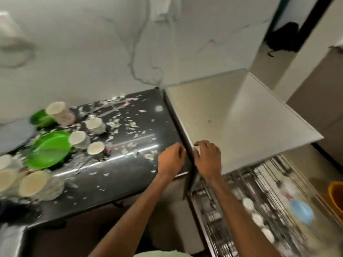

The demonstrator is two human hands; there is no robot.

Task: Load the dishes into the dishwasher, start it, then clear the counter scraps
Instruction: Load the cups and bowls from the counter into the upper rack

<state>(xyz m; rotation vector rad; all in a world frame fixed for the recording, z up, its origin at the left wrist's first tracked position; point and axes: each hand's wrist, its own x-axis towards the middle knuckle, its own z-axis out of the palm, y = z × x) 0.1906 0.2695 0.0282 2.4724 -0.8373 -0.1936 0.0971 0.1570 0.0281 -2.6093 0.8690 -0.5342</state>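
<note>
A steel dishwasher hood [241, 123] stands raised at the right, above a rack [259, 210] that holds white cups and a blue bowl [301, 210]. My left hand [171, 159] and my right hand [208, 157] both grip the hood's near left corner edge, one on each side of it. On the black counter [115, 175] to the left lie green plates [50, 149], stacks of cream bowls [33, 183] and small white cups [95, 147]. Pale food scraps [130, 125] are strewn across the counter.
A white marbled wall [111, 52] backs the counter. An orange bucket [336, 195] sits at the far right edge. A doorway [289, 34] opens at the top right. The view is motion-blurred.
</note>
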